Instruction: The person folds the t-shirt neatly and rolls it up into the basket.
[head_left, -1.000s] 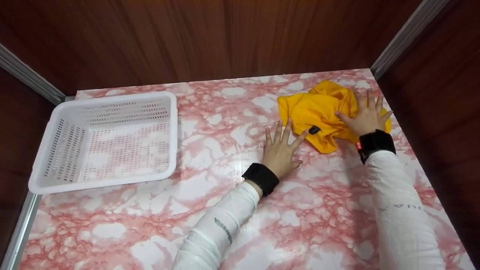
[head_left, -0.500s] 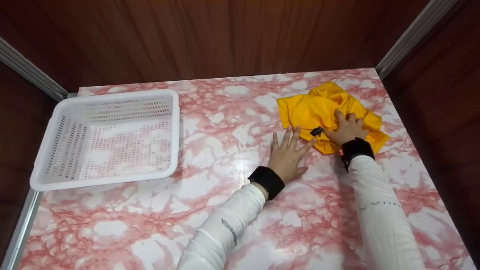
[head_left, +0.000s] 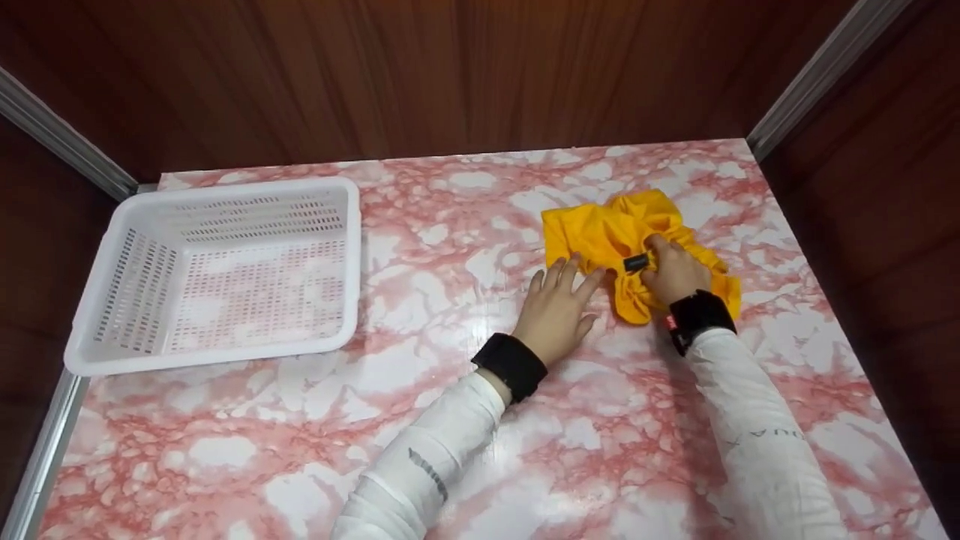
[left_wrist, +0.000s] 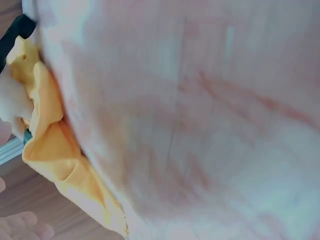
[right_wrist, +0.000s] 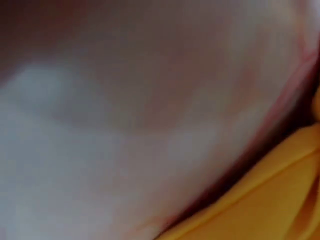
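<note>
Here, the right hand (head_left: 679, 274) grips a bunch of the crumpled yellow garment (head_left: 596, 229), fingers curled into the fabric just right of its black label (head_left: 636, 262). The garment spreads beyond and to both sides of that hand. The left hand (head_left: 551, 315) lies loosely spread, fingertips at the garment's near-left edge; whether they touch is unclear. Well left of it sits a white perforated plastic basket (head_left: 349, 262).
</note>
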